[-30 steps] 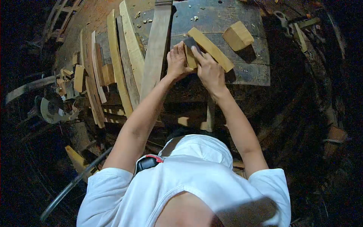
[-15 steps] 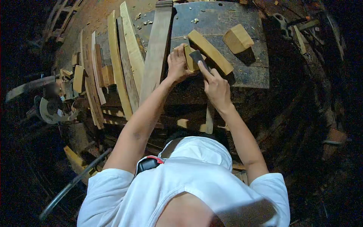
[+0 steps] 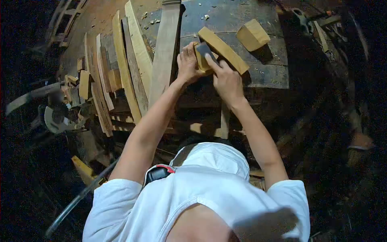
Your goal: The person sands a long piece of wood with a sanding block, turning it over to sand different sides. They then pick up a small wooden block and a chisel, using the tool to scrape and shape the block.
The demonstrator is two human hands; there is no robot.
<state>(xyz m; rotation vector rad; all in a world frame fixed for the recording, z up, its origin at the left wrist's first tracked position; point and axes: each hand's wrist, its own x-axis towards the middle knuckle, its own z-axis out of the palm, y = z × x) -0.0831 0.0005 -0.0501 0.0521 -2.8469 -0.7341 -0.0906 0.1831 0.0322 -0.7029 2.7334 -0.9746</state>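
Note:
My left hand point(image 3: 187, 65) grips a small yellowish wood block point(image 3: 200, 61) from its left side, near the bench's front edge. In my right hand point(image 3: 228, 84) is a dark grey flat piece, seemingly sandpaper point(image 3: 203, 49), with the index finger stretched along it. The grey piece lies against the block's face. Just beyond and to the right, a longer wooden bar point(image 3: 224, 50) rests on the bench, close to my right fingers. A thick squared wood block point(image 3: 253, 35) sits farther right. My right hand's other fingers are curled and partly hidden.
A long wide board point(image 3: 163, 56) runs away from me beside my left hand. Several narrow strips point(image 3: 128, 68) lie farther left. Wood shavings point(image 3: 205, 17) dot the dark workbench point(image 3: 276, 76). A metal rod point(image 3: 76, 201) slants at lower left.
My right hand has slid the grey piece leftward and away from me across the block. The block's face is turned more toward the camera. My left hand keeps its hold.

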